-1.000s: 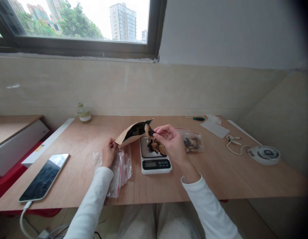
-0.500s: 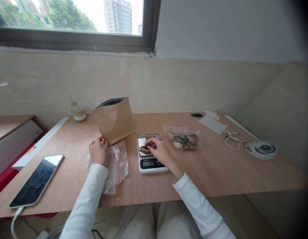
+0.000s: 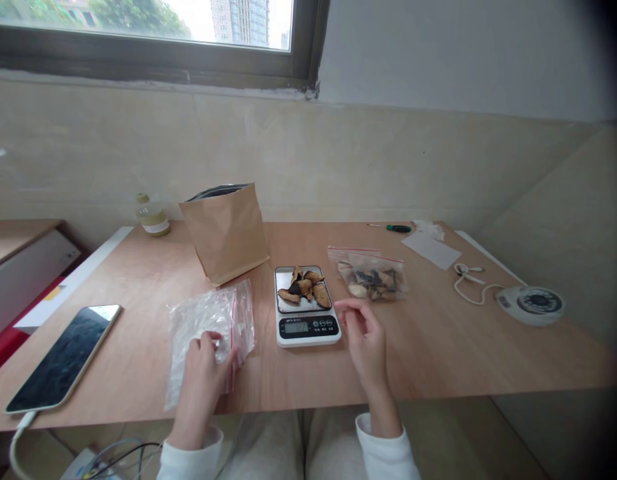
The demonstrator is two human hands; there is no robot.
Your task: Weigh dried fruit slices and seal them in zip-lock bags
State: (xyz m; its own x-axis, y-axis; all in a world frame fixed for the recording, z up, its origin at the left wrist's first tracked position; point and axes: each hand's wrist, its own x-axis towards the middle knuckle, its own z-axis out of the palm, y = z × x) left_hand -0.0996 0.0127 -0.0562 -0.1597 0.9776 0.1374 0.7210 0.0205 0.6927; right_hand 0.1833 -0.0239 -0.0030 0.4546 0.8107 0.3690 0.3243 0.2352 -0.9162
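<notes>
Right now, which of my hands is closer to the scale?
Right. Your right hand is just beside the scale's right edge; your left hand is farther off, to its left, at the clear plastic bags.

White scale (image 3: pixel 308 342) (with black panel (image 3: pixel 316 327))

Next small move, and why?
Probably lift one clear zip bag with the left hand: it is already over the stack, brown dried pieces sit on the scale, and the right hand beside it appears to hold nothing.
</notes>
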